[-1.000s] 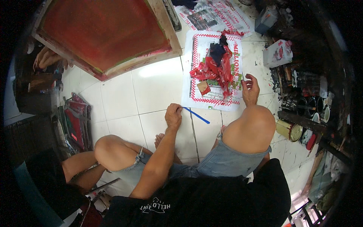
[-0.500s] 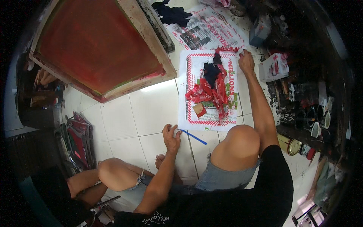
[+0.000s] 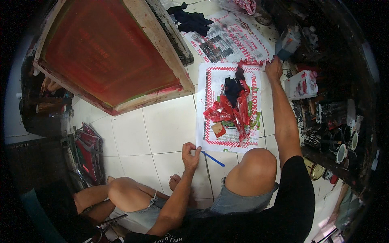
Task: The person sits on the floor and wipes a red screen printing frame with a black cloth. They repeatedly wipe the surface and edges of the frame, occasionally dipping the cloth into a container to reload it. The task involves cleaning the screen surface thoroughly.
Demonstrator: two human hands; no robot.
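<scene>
A white printed sheet [image 3: 201, 121] with a red checked border lies flat on the floor before me. On it sits a heap of crumpled red plastic strips [image 3: 242, 109], a dark cloth scrap [image 3: 233, 91] and a small tan and red piece of card [image 3: 219, 130]. My left hand [image 3: 190, 157] is closed, thumb and finger pinching the sheet's near left corner. At the far right corner my right hand [image 3: 274, 69] is closed at the sheet's edge, beside a red-stained strip; its fingertips are partly hidden. A thin blue stick [image 3: 213, 158] lies just beyond the near edge.
A large wooden frame with a red screen [image 3: 109, 52] leans at the left. Beyond the sheet lie another printed sheet [image 3: 247, 38] and a dark cloth [image 3: 192, 22]. A white stained box [image 3: 302, 84] and shelves of cans [image 3: 341, 153] line the right. A person's bare legs [image 3: 91, 196] show at lower left.
The view has shifted, so the whole scene sits lower and slightly right. Both hands stay at their corners of the sheet, and the heap looks unmoved.
</scene>
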